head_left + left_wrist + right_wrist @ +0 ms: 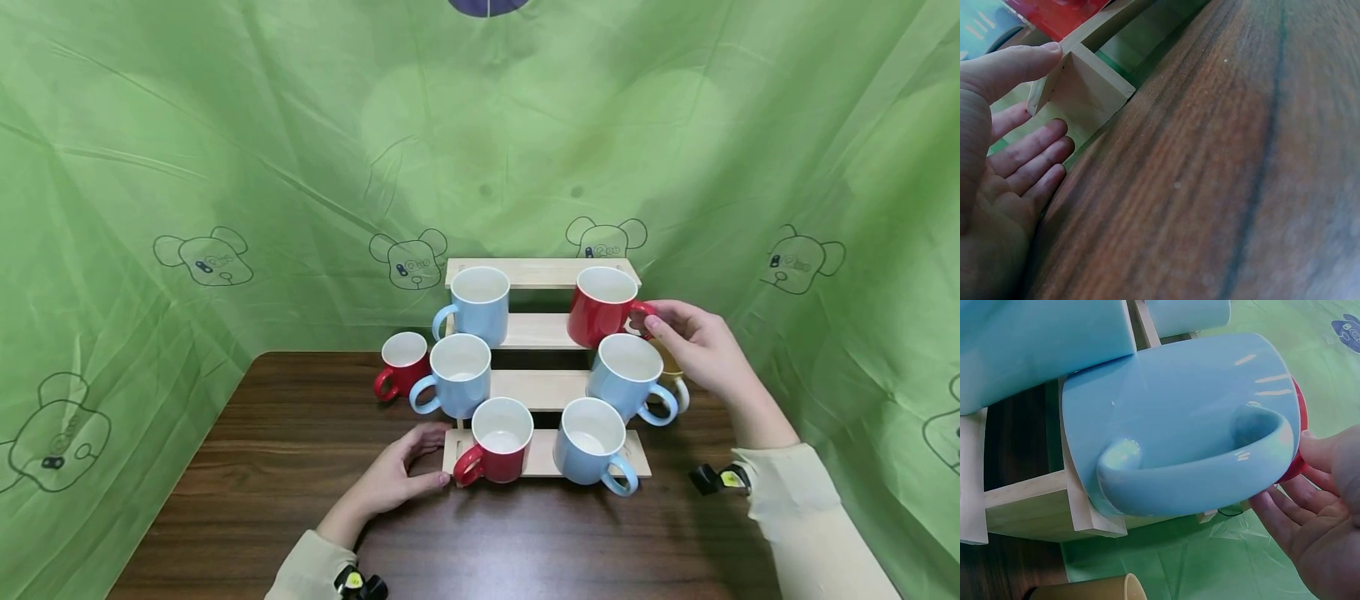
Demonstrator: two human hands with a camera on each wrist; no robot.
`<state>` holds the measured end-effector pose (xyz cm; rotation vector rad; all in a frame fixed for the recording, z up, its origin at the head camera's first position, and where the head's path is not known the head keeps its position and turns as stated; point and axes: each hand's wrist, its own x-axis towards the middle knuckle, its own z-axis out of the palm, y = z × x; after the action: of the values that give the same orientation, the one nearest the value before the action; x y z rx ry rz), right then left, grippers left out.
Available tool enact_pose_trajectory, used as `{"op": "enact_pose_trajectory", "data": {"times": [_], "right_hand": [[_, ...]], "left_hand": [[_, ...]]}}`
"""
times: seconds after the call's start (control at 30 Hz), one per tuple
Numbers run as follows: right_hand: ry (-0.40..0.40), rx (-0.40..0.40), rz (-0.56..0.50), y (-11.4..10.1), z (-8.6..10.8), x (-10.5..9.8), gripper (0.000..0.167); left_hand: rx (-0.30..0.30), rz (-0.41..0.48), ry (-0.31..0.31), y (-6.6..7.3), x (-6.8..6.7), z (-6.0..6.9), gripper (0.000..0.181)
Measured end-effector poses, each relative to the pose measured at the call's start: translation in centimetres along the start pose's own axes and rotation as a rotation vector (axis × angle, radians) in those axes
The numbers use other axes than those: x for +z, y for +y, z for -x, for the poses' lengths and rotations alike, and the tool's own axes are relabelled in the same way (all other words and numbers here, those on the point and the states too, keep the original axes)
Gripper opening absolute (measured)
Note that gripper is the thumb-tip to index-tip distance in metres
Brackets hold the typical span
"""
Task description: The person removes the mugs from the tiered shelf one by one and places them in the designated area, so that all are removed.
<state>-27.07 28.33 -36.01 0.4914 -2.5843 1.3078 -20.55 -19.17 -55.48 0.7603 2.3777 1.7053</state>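
Note:
A stepped wooden rack [543, 389] carries red and light-blue mugs. My right hand [697, 346] pinches the handle of a red mug [597, 312] at the rack's upper right. In the right wrist view a light-blue mug [1191, 419] hides most of that red mug. At the lower left end of the rack, my left hand [401, 471] holds the bottom board's end between thumb and index finger, its other fingers extended. Next to it on that board stands a red mug [501, 442], with a light-blue mug [590, 442] further right.
Light-blue mugs [480, 304] [461, 375] stand on the rack's left side. Left of the rack, a small red mug [405, 367] rests on the brown wooden table [285, 417]. A tan mug [1088, 589] sits beyond the rack's right side. Green cloth [315, 167] surrounds the table.

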Motion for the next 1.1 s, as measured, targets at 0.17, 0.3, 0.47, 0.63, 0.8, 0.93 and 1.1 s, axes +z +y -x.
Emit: {"op": "enact_pose_trajectory", "data": {"times": [0.17,0.3,0.47,0.63,0.8,0.93,1.1], "right_hand": [[0.007,0.036,0.053,-0.26,-0.05,-0.09,0.039],[0.012,0.046,0.066,-0.32,-0.13,-0.03,0.04],[0.021,0.048,0.066,-0.34,-0.2,0.08,0.04],[0.035,0.057,0.072,-0.33,-0.16,0.16,0.039],[0.047,0.07,0.06,-0.22,-0.14,0.28,0.039],[0.055,0.087,0.042,0.04,-0.18,0.4,0.039],[0.071,0.104,0.004,0.25,-0.14,0.55,0.038]], "left_hand": [[0.014,0.004,-0.002,-0.06,-0.04,-0.02,0.07],[0.035,0.01,-0.005,-0.19,-0.1,-0.02,0.069],[0.051,0.017,-0.007,-0.35,-0.15,-0.05,0.068],[0.043,0.016,-0.006,-0.36,-0.09,-0.08,0.069],[0.058,0.02,-0.005,-0.34,0.02,-0.13,0.068],[0.07,0.026,-0.005,-0.28,0.11,-0.13,0.068],[0.074,0.031,-0.008,-0.24,0.16,-0.12,0.069]]}}
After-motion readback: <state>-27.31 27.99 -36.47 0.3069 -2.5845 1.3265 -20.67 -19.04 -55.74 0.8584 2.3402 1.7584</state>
